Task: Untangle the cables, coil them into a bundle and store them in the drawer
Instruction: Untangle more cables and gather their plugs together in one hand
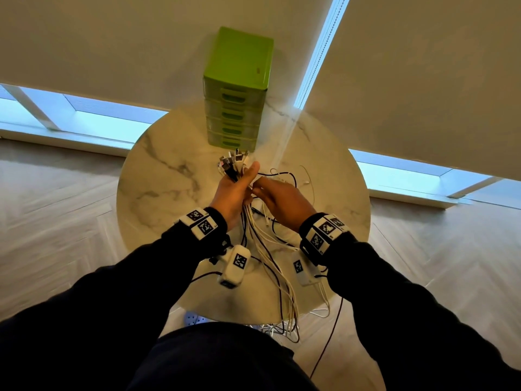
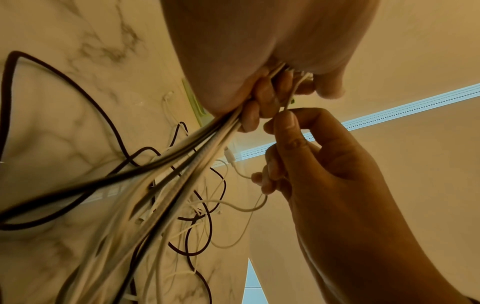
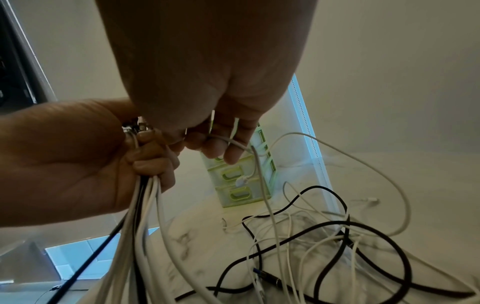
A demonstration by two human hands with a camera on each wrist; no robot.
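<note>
My left hand [image 1: 235, 187] grips a thick bundle of white and black cables [image 1: 260, 241] above the round marble table [image 1: 158, 176], with the plug ends [image 1: 232, 162] fanned out above its fist. From the fist [image 2: 259, 107] the bundle [image 2: 182, 156] hangs down over the table's near edge. My right hand [image 1: 277, 196], close beside the left, pinches a thin white cable [image 3: 235, 144] between curled fingers [image 2: 284, 127]. Loose black and white cables [image 3: 324, 236] lie tangled on the table. The green drawer unit [image 1: 238, 91] stands at the table's far side, drawers closed.
Cable ends dangle past the table's front edge to the wooden floor [image 1: 282, 328]. A roller blind with a bead chain [image 1: 318, 60] hangs behind the drawer unit. Bare marble [image 1: 152, 198] shows left of my hands.
</note>
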